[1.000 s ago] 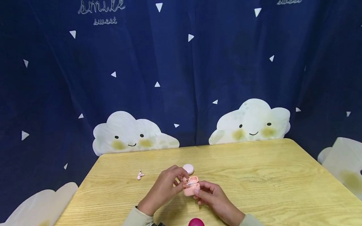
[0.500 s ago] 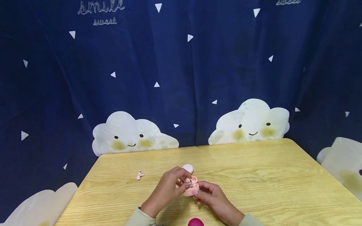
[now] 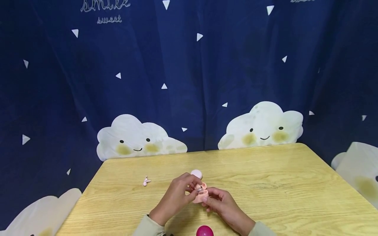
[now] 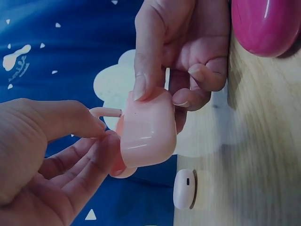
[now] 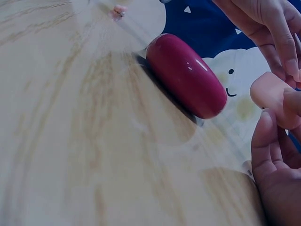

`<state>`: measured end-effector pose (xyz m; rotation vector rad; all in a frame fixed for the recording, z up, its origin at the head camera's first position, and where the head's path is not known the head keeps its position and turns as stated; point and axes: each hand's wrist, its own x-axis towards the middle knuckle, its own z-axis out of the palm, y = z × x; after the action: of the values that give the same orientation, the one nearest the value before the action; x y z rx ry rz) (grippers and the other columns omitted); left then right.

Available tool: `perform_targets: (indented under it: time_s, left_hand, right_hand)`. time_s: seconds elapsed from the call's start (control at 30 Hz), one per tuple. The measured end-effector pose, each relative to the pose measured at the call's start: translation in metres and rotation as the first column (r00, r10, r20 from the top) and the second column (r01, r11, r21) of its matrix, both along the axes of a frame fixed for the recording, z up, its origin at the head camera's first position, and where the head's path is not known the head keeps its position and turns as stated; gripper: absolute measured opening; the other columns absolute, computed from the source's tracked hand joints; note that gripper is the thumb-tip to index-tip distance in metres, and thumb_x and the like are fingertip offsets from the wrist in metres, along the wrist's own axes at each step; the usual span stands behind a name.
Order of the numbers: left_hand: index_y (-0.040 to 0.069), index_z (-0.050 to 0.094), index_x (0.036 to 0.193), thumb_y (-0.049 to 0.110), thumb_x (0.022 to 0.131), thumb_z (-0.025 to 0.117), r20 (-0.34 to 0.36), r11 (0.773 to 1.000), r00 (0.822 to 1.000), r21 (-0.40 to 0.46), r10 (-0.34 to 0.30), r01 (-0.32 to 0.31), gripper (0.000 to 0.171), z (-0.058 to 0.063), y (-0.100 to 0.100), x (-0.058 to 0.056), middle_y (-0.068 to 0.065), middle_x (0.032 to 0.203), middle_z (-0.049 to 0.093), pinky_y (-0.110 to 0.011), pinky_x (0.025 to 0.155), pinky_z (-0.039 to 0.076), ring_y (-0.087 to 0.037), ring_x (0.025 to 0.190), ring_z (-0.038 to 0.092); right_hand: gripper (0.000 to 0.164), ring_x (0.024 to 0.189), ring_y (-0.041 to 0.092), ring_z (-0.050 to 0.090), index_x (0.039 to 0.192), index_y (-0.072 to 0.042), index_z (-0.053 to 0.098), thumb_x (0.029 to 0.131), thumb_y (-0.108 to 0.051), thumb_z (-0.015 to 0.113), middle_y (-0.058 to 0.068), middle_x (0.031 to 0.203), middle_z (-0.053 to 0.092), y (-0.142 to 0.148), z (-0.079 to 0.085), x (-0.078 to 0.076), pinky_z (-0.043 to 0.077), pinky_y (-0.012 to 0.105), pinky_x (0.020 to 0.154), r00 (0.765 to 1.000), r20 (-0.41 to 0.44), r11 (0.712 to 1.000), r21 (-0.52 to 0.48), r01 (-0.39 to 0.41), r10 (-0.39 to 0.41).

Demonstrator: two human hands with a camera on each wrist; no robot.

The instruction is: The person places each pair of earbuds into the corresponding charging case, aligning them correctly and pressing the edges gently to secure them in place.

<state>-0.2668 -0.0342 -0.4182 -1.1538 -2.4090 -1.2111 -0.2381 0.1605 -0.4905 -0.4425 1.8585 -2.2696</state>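
Note:
My right hand (image 3: 225, 206) grips a pink earbud case (image 4: 149, 129), its thumb on the case wall and its fingers behind. The lid (image 3: 203, 186) is raised. My left hand (image 3: 178, 195) is at the case mouth, thumb and fingertips pinching a pink earbud (image 4: 109, 112). Its stem points at the case in the left wrist view; the fingers cover the rest. In the right wrist view, the case (image 5: 275, 96) sits between both hands at the right edge. Another pale pink earbud (image 3: 145, 181) lies on the table to the left.
A pale pink rounded object (image 3: 196, 174) with a dark slot lies on the wooden table (image 3: 265, 183) just beyond the hands. Near me is a glossy magenta rounded object (image 3: 204, 231). A dark blue curtain (image 3: 177, 65) with clouds hangs behind the table.
My left hand has shifted slightly right, bringing the pinched earbud closer in over the open case. My right hand keeps its grip on the case, nearly still.

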Motion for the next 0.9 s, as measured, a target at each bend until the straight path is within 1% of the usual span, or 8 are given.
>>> perform_targets:
  time_s: [0.1,0.17,0.37,0.47,0.57,0.73,0.9]
  left_hand:
    - [0.011,0.068,0.094,-0.008,0.080,0.071,0.010,1.000,1.000,0.010,-0.005,0.005,0.023,0.0002,0.0017,-0.0012,0.001,0.089,0.061,-0.019,0.069,0.054,-0.010,0.081,0.061]
    - [0.011,0.068,0.093,-0.005,0.080,0.073,0.012,1.000,1.000,0.010,0.000,0.000,0.021,-0.0006,0.0027,-0.0019,0.002,0.088,0.061,-0.019,0.068,0.054,-0.008,0.079,0.060]
    - [0.015,0.067,0.092,0.006,0.083,0.075,-0.004,1.000,1.000,0.005,0.030,-0.030,0.015,-0.0051,0.0048,-0.0011,0.005,0.087,0.063,-0.022,0.061,0.053,-0.003,0.069,0.056]
    - [0.015,0.065,0.095,0.006,0.082,0.075,-0.006,0.999,0.999,0.001,0.042,-0.042,0.018,-0.0065,0.0056,-0.0004,0.005,0.086,0.064,-0.024,0.061,0.053,-0.005,0.068,0.057]
    - [0.014,0.064,0.097,0.003,0.082,0.075,0.002,0.999,0.999,-0.002,0.055,-0.055,0.022,-0.0076,0.0061,0.0005,0.006,0.086,0.064,-0.023,0.061,0.053,-0.005,0.069,0.057]
    - [0.015,0.064,0.093,0.003,0.083,0.074,0.002,0.998,0.998,0.000,0.058,-0.058,0.019,-0.0085,0.0071,0.0007,0.006,0.087,0.063,-0.022,0.060,0.052,-0.004,0.068,0.056]
    - [0.015,0.063,0.091,0.002,0.083,0.074,-0.006,0.998,0.998,0.000,0.056,-0.056,0.019,-0.0071,0.0068,-0.0002,0.006,0.085,0.061,-0.022,0.060,0.052,-0.003,0.068,0.055]
  right_hand:
    - [0.039,0.086,0.013,0.062,0.125,0.013,0.051,0.094,-0.010,0.061,0.006,0.102,0.063,0.0004,0.0021,-0.0006,0.053,0.025,0.069,1.000,0.004,1.000,-0.006,0.003,-0.003]
    - [0.038,0.086,0.013,0.062,0.124,0.013,0.052,0.094,-0.009,0.061,0.006,0.102,0.063,0.0004,0.0020,-0.0010,0.053,0.025,0.069,1.000,-0.001,1.000,-0.004,0.003,-0.003]
    - [0.031,0.085,0.011,0.060,0.120,0.003,0.060,0.093,-0.012,0.063,0.003,0.098,0.064,-0.0005,-0.0021,-0.0014,0.054,0.026,0.070,1.000,-0.013,0.999,0.025,0.024,-0.023]
    - [0.030,0.084,0.011,0.060,0.119,0.001,0.061,0.093,-0.013,0.063,0.003,0.096,0.064,-0.0008,-0.0031,-0.0011,0.054,0.027,0.071,1.000,-0.002,0.999,0.032,0.032,-0.032]
    - [0.030,0.084,0.011,0.060,0.118,0.002,0.061,0.093,-0.013,0.063,0.003,0.097,0.064,-0.0006,-0.0035,-0.0004,0.054,0.026,0.070,0.999,0.002,0.999,0.033,0.033,-0.033]
    - [0.030,0.086,0.013,0.062,0.118,0.005,0.060,0.093,-0.011,0.062,0.004,0.099,0.065,0.0002,-0.0034,0.0005,0.053,0.024,0.068,1.000,-0.008,1.000,0.020,0.023,-0.023]
    - [0.030,0.085,0.012,0.061,0.118,0.003,0.061,0.093,-0.012,0.063,0.004,0.097,0.064,-0.0005,-0.0028,-0.0007,0.054,0.026,0.070,1.000,-0.014,0.999,0.030,0.029,-0.028]
